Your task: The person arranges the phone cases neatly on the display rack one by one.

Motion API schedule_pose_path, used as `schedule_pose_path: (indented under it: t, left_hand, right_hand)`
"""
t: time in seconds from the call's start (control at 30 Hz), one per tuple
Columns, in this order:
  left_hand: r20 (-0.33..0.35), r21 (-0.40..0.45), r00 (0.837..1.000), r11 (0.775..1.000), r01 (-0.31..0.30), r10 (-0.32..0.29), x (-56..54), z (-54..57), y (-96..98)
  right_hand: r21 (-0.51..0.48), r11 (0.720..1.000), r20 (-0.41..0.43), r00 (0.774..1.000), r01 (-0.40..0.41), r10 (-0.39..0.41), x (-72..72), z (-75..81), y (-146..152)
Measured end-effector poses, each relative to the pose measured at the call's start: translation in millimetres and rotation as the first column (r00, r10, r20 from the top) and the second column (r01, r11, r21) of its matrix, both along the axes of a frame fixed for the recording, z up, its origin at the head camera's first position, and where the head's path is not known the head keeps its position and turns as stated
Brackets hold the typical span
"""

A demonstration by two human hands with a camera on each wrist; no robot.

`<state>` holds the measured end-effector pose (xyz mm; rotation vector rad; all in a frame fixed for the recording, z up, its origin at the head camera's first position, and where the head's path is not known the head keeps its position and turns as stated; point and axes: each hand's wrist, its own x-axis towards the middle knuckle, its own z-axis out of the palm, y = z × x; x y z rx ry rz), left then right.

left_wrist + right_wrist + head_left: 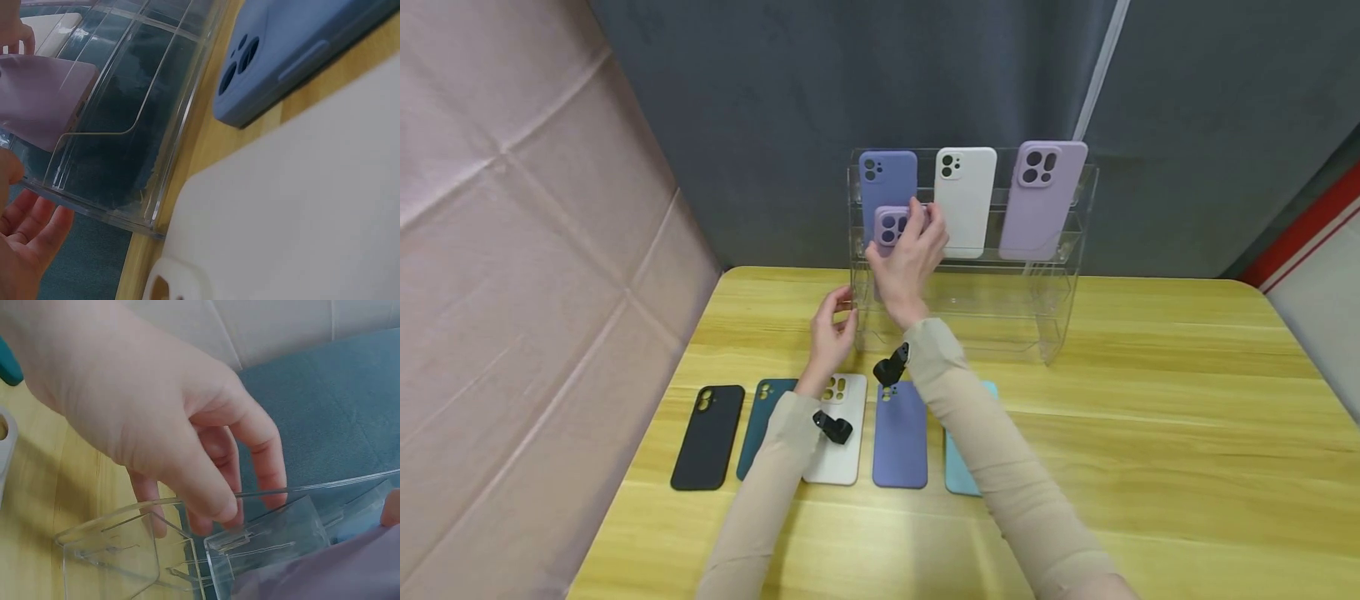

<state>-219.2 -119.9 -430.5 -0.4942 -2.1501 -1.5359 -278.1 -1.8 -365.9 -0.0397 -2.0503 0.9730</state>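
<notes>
My right hand [910, 260] pinches a light purple phone case [886, 215] by its sides, thumb at the left and fingers over the top right. This case overlaps the left part of a clear tiered display stand [970, 321], in front of a blue-violet case [901, 177] on the top tier. My left hand [829, 340] grips the stand's left side; in the right wrist view its thumb [215, 503] lies on the near face of the edge, with fingers beyond it. The left wrist view shows the held case's lower end [59, 100] against the stand; my right palm hides part of it.
A white case [973, 196] and a larger lilac case [1047, 200] stand on the top tier. On the table lie black [707, 442], teal [765, 425], white [850, 458], violet [899, 442] and light blue [961, 467] cases in a row. A dark curtain [760, 150] hangs behind.
</notes>
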Motion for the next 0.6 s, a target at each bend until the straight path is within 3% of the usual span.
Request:
schedule_pose_path:
  t: [0.6]
  left_hand:
    - [0.034,0.013,0.999,1.0,0.015,-0.016,1.3,1.1,0.3]
  right_hand:
    - [0.045,0.998,-0.014,0.999,0.046,-0.045,-2.3,-3.2,-14]
